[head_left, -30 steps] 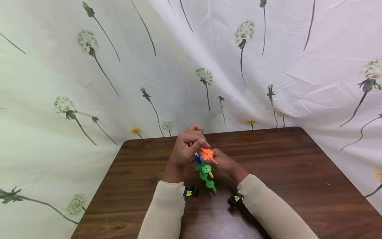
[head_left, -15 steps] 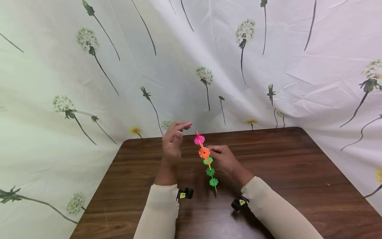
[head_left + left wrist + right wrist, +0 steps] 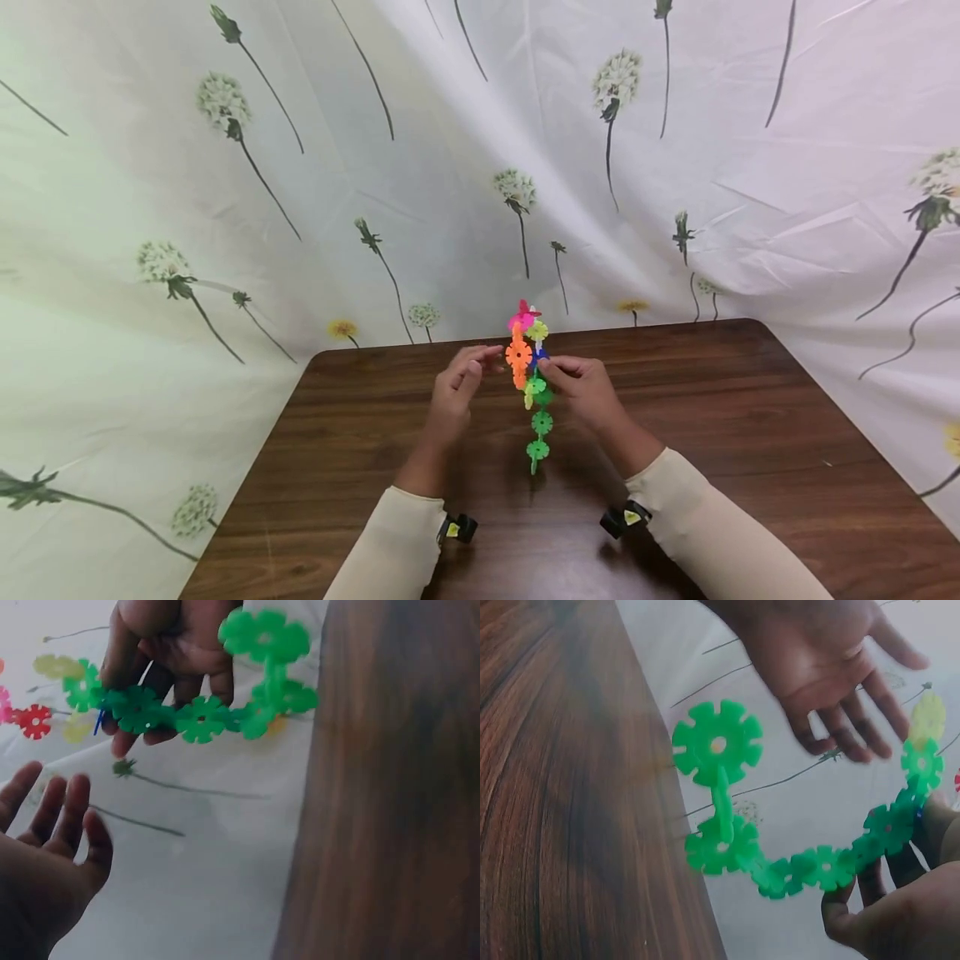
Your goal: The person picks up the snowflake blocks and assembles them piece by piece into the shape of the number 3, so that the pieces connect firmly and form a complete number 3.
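A chain of flower-shaped plastic discs, notched and fitted into one another, hangs over the table. Green discs (image 3: 542, 422) form its lower end, with an orange disc (image 3: 524, 362) higher up and pink (image 3: 519, 322) and red ones at the top. My right hand (image 3: 591, 393) pinches the chain by a blue disc (image 3: 539, 358) between thumb and fingertips. To the left, my left hand (image 3: 454, 390) has its fingertips right beside the orange discs. The left wrist view shows that left hand (image 3: 52, 862) with fingers spread and loosely bent, holding nothing.
A brown wooden table (image 3: 360, 425) lies beneath both hands. Behind it hangs a white cloth (image 3: 450, 208) printed with dandelions. Each wrist wears a small black camera, the left camera (image 3: 465, 528) and the right camera (image 3: 613, 522) both above the table.
My left hand let go of the chain, drew back left, then came near it again. My right hand has lifted the chain and turned it upright, bringing the pink and red discs to the top.
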A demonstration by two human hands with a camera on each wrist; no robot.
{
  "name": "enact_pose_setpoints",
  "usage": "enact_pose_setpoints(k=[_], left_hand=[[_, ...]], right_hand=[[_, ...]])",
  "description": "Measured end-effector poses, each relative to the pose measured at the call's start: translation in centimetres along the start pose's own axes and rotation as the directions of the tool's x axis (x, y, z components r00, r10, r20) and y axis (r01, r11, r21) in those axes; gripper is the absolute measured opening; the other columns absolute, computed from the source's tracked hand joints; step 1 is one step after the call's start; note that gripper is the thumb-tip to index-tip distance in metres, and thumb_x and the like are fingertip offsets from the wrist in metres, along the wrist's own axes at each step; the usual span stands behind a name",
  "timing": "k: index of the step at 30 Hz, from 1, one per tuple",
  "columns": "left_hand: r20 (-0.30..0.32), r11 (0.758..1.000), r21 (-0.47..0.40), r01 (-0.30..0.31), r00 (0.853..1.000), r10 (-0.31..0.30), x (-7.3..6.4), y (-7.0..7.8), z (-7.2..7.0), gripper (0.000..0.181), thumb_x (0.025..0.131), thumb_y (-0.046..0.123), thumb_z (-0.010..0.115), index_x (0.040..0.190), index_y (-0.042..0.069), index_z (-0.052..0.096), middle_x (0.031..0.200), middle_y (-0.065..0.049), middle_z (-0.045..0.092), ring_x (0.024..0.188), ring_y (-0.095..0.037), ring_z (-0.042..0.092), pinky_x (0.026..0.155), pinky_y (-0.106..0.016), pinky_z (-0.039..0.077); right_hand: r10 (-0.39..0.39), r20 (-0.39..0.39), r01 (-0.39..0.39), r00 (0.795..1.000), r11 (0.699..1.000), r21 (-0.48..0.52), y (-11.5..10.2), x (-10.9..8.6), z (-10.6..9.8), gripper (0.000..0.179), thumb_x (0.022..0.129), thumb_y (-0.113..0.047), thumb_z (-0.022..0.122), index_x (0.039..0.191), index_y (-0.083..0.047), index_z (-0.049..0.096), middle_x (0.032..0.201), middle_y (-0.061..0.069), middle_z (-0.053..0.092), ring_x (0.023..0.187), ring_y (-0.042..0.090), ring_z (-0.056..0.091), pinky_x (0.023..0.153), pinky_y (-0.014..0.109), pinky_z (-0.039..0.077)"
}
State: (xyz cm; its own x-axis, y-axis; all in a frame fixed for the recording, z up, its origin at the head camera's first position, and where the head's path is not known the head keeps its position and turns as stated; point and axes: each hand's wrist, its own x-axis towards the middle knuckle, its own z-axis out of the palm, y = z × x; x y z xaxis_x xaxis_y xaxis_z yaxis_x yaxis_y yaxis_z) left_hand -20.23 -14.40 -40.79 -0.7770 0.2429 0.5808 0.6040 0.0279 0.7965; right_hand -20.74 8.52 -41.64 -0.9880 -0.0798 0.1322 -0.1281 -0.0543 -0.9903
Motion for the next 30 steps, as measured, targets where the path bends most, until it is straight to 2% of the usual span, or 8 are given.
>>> enact_pose_setpoints(k=[2,4,6,9,15,23,27,30], left_hand=[[0.031,0.998,-0.058,0.039,0.999,-0.037,-0.4,-0.3,0.3,0.043,0.119,0.017,0.042,0.139,-0.015,0.063,0.134,-0.012,0.07,0.115,-0.019,0.071,0.094,-0.025,0.058],[0.054,0.99,-0.124,0.071,0.996,-0.065,-0.8,-0.5,0.7,0.041,0.118,0.015,0.047,0.139,-0.018,0.061,0.131,-0.007,0.07,0.113,-0.008,0.07,0.094,-0.023,0.059],[0.07,0.983,-0.163,0.087,0.995,-0.076,-1.0,-0.6,1.1,0.037,0.114,0.009,0.055,0.137,-0.02,0.06,0.13,-0.014,0.07,0.111,-0.003,0.07,0.096,-0.022,0.06],[0.083,0.985,-0.146,0.095,0.993,-0.084,-1.3,-0.5,1.8,0.035,0.108,0.005,0.066,0.136,-0.016,0.064,0.128,-0.029,0.068,0.109,-0.005,0.072,0.095,-0.023,0.061],[0.01,0.99,-0.005,0.14,0.99,-0.14,-1.7,-0.3,3.1,0.03,0.101,0.009,0.079,0.13,0.002,0.077,0.119,-0.022,0.073,0.097,-0.008,0.071,0.085,-0.024,0.062],[-0.096,0.972,-0.121,0.199,0.973,-0.211,-1.5,-0.3,3.4,0.017,0.101,0.004,0.076,0.112,-0.008,0.081,0.127,-0.026,0.074,0.098,-0.007,0.072,0.083,-0.018,0.06],[-0.084,0.955,-0.166,0.247,0.961,-0.264,-1.5,-0.4,3.2,0.019,0.101,0.002,0.075,0.114,-0.011,0.079,0.129,-0.029,0.074,0.106,-0.007,0.074,0.089,-0.021,0.062],[-0.054,0.938,-0.172,0.301,0.948,-0.314,-1.6,-0.5,3.1,0.02,0.102,0.004,0.076,0.116,-0.009,0.08,0.131,-0.026,0.075,0.109,-0.008,0.074,0.092,-0.022,0.062]], right_hand=[[0.018,-0.024,-0.017,1.0,1.0,0.003,-0.2,-0.2,0.0,0.032,0.109,-0.021,0.071,0.123,0.007,0.079,0.105,0.002,0.084,0.088,0.004,0.073,0.081,0.025,0.063],[0.03,-0.039,-0.03,0.999,0.999,0.014,-0.2,-0.4,0.1,0.032,0.109,-0.022,0.071,0.123,0.006,0.079,0.11,0.006,0.085,0.09,0.004,0.074,0.081,0.024,0.063],[0.036,-0.061,-0.034,0.997,0.999,0.042,-0.2,-0.5,0.1,0.033,0.108,-0.022,0.071,0.124,0.007,0.078,0.111,0.009,0.085,0.09,0.005,0.074,0.079,0.023,0.063],[0.046,-0.111,-0.036,0.993,0.995,0.091,-0.1,-0.5,0.2,0.034,0.108,-0.02,0.071,0.125,0.009,0.077,0.106,0.006,0.085,0.09,0.006,0.074,0.08,0.023,0.063],[0.041,-0.175,-0.018,0.984,0.991,0.129,0.1,-0.6,0.1,0.031,0.105,-0.016,0.075,0.122,0.011,0.076,0.094,-0.007,0.078,0.09,0.009,0.07,0.078,0.023,0.062],[0.025,-0.136,-0.019,0.99,0.999,0.044,-0.2,-0.9,-1.2,0.034,0.103,-0.011,0.077,0.129,0.01,0.074,0.094,-0.013,0.079,0.089,0.004,0.069,0.078,0.02,0.059],[0.015,-0.094,-0.016,0.995,1.0,-0.011,-0.6,-1.4,-2.1,0.036,0.101,-0.013,0.08,0.129,0.009,0.074,0.096,-0.012,0.079,0.092,0.004,0.07,0.08,0.021,0.06],[0.015,-0.083,-0.014,0.996,1.0,0.019,-0.5,-1.6,-2.8,0.03,0.098,-0.01,0.082,0.122,0.007,0.074,0.095,-0.01,0.079,0.091,0.005,0.072,0.08,0.021,0.06]])
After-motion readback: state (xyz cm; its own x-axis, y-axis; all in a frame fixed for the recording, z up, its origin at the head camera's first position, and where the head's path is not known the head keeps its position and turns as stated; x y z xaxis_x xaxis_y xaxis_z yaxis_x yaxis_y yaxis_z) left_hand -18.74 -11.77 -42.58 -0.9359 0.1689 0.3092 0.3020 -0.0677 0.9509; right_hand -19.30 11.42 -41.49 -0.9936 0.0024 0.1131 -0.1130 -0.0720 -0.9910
